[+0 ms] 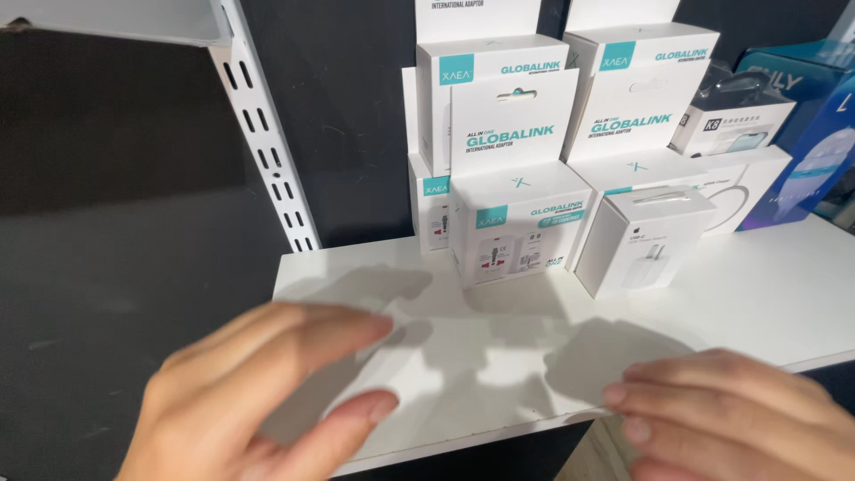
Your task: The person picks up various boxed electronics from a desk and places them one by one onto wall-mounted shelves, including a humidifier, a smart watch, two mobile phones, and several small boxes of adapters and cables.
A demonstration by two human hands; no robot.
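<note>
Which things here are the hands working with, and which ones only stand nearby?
In hand:
- left hand, open and blurred, over the white shelf
- right hand, fingertips at the shelf's front edge

Standing by:
- white adaptor boxes with teal marks
- small white charger box
- blue packages
- slotted rail

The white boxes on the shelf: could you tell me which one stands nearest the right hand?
The small plain white charger box, turned corner-on at the front right. The adaptor boxes beside it carry teal markings and hang tabs.
</note>
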